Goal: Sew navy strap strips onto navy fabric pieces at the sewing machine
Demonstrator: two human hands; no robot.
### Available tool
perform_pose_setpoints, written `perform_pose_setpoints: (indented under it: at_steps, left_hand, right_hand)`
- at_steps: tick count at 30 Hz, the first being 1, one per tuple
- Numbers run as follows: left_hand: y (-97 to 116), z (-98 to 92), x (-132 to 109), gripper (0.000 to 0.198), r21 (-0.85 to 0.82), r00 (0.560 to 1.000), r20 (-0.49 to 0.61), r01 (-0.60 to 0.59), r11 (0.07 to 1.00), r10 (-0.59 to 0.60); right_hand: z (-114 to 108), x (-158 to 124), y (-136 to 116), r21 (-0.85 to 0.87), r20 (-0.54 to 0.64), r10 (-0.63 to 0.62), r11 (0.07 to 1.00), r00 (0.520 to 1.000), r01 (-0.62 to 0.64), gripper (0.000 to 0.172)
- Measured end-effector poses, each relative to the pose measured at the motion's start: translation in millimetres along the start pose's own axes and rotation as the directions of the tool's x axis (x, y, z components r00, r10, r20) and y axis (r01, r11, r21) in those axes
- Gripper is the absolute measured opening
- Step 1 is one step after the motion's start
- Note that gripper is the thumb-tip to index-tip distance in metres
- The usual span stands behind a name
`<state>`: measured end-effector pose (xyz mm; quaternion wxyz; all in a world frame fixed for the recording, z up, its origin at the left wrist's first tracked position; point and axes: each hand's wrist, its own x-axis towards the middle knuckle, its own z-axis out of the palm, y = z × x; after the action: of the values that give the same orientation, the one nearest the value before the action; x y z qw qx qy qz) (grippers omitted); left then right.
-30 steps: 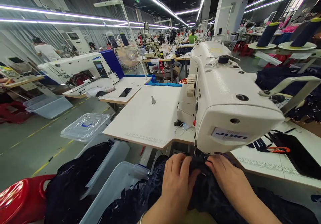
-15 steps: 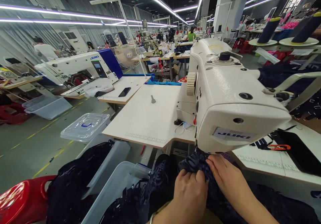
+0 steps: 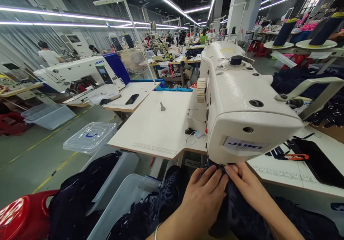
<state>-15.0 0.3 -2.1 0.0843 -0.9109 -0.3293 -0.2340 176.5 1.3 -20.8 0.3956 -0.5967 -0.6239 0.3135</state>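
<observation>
A white JUKI sewing machine [image 3: 258,121] stands in front of me. Dark navy patterned fabric [image 3: 236,204] hangs from under its head down toward my lap. Just below the machine head, my left hand [image 3: 205,193] lies over the cloth, fingers bent and pressed onto it. Beside it, my right hand [image 3: 244,179] pinches the same cloth near the needle area, thumb and fingers together. The needle and the cloth edge are hidden behind the machine head and my fingers.
A white worktable [image 3: 150,125] with a small grey metal piece [image 3: 162,107] extends left. Clear plastic bins [image 3: 118,200] with dark garments and a red stool [image 3: 24,215] stand lower left. At right lie orange-handled snips [image 3: 297,156] and a black phone [image 3: 319,161].
My left hand has moved up toward the machine head, its fingers going from a curled fist to stretched further over the cloth. My right hand stays close to the needle area.
</observation>
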Motion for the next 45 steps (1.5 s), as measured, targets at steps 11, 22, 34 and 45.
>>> perform_pose_setpoints:
  at_steps: [11, 22, 34, 45]
  left_hand:
    - [16, 13.1, 8, 0.029, 0.127, 0.982, -0.148, 0.139, 0.982, -0.120]
    - [18, 11.2, 12, 0.030, 0.184, 0.982, -0.143, 0.149, 0.972, -0.123]
    - [14, 11.2, 9, 0.032, 0.163, 0.984, -0.135, 0.141, 0.976, -0.120]
    - [11, 3.1, 9, 0.058, 0.113, 0.995, -0.057, 0.093, 0.989, -0.087]
  right_hand:
    - [8, 3, 12, -0.092, -0.166, 0.049, 0.994, 0.985, -0.065, 0.025]
    - [7, 7, 12, -0.170, -0.175, 0.097, 0.977, 0.980, -0.127, 0.027]
    - [-4, 7, 19, -0.170, -0.061, 0.104, 0.979, 0.993, -0.112, 0.034]
    - [-91, -18, 76, -0.240, -0.048, 0.111, 0.963, 0.993, -0.119, 0.034]
